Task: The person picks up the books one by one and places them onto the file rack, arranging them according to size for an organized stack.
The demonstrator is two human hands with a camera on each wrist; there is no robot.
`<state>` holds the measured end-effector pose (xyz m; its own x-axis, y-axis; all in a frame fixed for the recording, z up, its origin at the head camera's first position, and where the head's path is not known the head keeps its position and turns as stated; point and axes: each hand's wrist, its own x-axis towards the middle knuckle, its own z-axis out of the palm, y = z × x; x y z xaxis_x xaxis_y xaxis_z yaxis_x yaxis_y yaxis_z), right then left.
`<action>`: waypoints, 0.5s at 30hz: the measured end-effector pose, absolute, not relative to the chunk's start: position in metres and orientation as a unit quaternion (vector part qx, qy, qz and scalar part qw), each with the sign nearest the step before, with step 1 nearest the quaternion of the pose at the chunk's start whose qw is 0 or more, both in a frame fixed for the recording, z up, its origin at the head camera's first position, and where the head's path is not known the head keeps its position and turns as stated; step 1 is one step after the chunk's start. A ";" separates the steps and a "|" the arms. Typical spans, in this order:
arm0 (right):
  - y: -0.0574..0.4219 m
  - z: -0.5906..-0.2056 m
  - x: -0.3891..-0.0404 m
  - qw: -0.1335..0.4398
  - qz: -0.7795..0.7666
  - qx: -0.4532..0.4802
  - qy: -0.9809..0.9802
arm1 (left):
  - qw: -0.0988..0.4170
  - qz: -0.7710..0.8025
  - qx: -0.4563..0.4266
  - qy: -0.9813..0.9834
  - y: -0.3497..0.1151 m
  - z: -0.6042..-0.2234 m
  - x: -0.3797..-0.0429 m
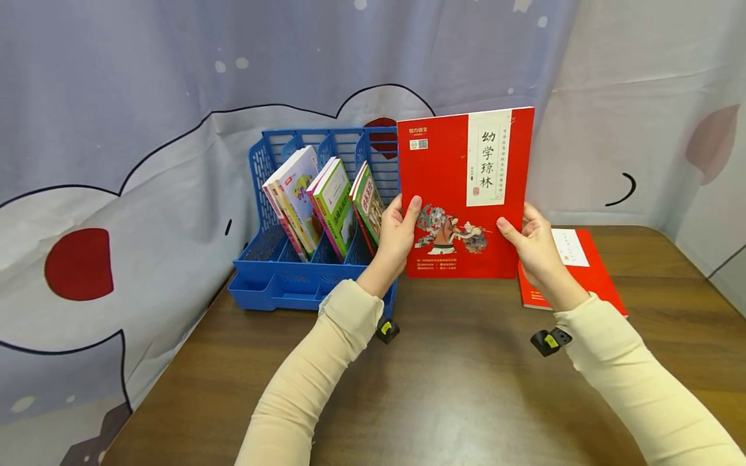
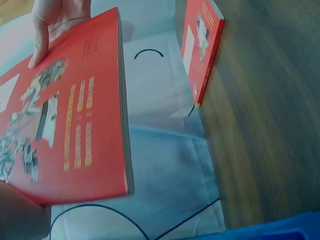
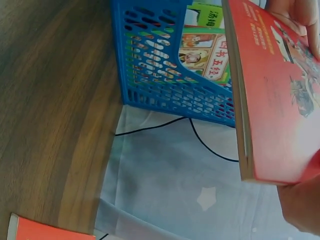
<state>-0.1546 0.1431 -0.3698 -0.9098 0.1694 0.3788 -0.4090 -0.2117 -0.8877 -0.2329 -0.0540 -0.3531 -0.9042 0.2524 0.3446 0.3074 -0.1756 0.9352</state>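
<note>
A red book [image 1: 443, 175] with a white title strip and painted figures on its cover is held upright above the table, cover facing me. My left hand [image 1: 397, 236] grips its left edge, thumb on the cover and fingers behind. On the opposite edge my right hand [image 1: 539, 249] grips it the same way. In the left wrist view the book [image 2: 95, 125] tilts, its page edges showing. The right wrist view shows its thick side and red cover [image 3: 275, 100]. Just left of it stands a blue file rack [image 1: 315, 278], partly hidden behind the book and left hand.
Several books lean in the rack's slots, including white ones [image 1: 300, 194], a green one [image 1: 338, 200] and a red-green one [image 1: 368, 197]. Another red book [image 1: 594, 272] lies flat on the wooden table [image 1: 454, 382], behind my right hand. A patterned curtain [image 1: 175, 129] hangs behind.
</note>
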 end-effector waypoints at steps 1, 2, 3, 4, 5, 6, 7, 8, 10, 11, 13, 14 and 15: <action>0.144 -0.370 -0.155 0.189 0.775 0.097 -0.596 | 0.010 -0.731 -0.222 -0.645 -0.054 -0.352 -0.234; 0.144 -0.369 -0.155 0.189 0.777 0.094 -0.593 | 0.002 -0.725 -0.225 -0.651 -0.055 -0.351 -0.234; 0.145 -0.369 -0.155 0.189 0.779 0.091 -0.591 | -0.007 -0.718 -0.230 -0.657 -0.055 -0.350 -0.236; 0.145 -0.369 -0.155 0.189 0.781 0.089 -0.588 | -0.017 -0.710 -0.233 -0.664 -0.056 -0.349 -0.237; 0.146 -0.369 -0.155 0.188 0.784 0.087 -0.585 | -0.026 -0.701 -0.235 -0.673 -0.057 -0.346 -0.238; 0.146 -0.369 -0.155 0.187 0.787 0.085 -0.582 | -0.035 -0.694 -0.239 -0.678 -0.058 -0.344 -0.239; 0.147 -0.370 -0.155 0.186 0.790 0.083 -0.579 | -0.046 -0.688 -0.241 -0.683 -0.059 -0.342 -0.241; 0.148 -0.370 -0.155 0.185 0.793 0.081 -0.575 | -0.057 -0.685 -0.244 -0.685 -0.059 -0.339 -0.243; 0.148 -0.371 -0.155 0.184 0.797 0.078 -0.570 | -0.081 -0.684 -0.242 -0.684 -0.060 -0.331 -0.246; 0.149 -0.372 -0.155 0.183 0.798 0.078 -0.569 | -0.091 -0.685 -0.239 -0.682 -0.061 -0.326 -0.248; 0.149 -0.373 -0.155 0.180 0.796 0.077 -0.572 | -0.102 -0.688 -0.232 -0.680 -0.061 -0.315 -0.253; 0.149 -0.373 -0.154 0.179 0.794 0.077 -0.576 | -0.104 -0.688 -0.230 -0.680 -0.062 -0.309 -0.255; 0.149 -0.374 -0.154 0.178 0.792 0.078 -0.579 | -0.106 -0.686 -0.228 -0.683 -0.062 -0.303 -0.256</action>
<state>-0.1539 0.1490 -0.3737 -0.9242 0.1926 0.3299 -0.3728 -0.2668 -0.8887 -0.2562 -0.0620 -0.3030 -0.8736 0.4567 0.1681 0.1664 -0.0443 0.9851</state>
